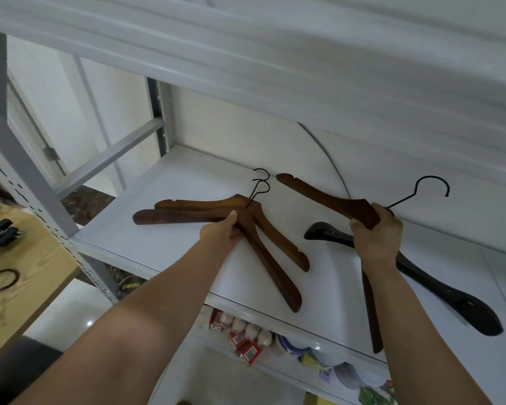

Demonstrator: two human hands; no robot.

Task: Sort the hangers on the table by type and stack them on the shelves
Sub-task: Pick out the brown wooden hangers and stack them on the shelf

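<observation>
Sorting partway along. Two brown wooden hangers point(187, 217) lie stacked on the white shelf point(164, 238), hooks together toward the back. My left hand point(221, 233) grips them at the neck, fingers curled round the join. My right hand point(376, 239) holds a third brown hanger point(327, 198) by its centre, lifted above the shelf, black wire hook pointing right. Under that hand a black hanger point(450, 290) lies flat on the same shelf, apart from the brown pair; I judge it a second type, begun as its own pile. Left on the bench point(27, 273): a dark hook point(8, 277) and some metal clip pieces point(0, 232) at the edge of view. How many hangers remain there I cannot tell. Brown ones: thick dark-stained wood, notched near the arm ends, rigid. The third looks the same type, so it likely belongs on the pair.
</observation>
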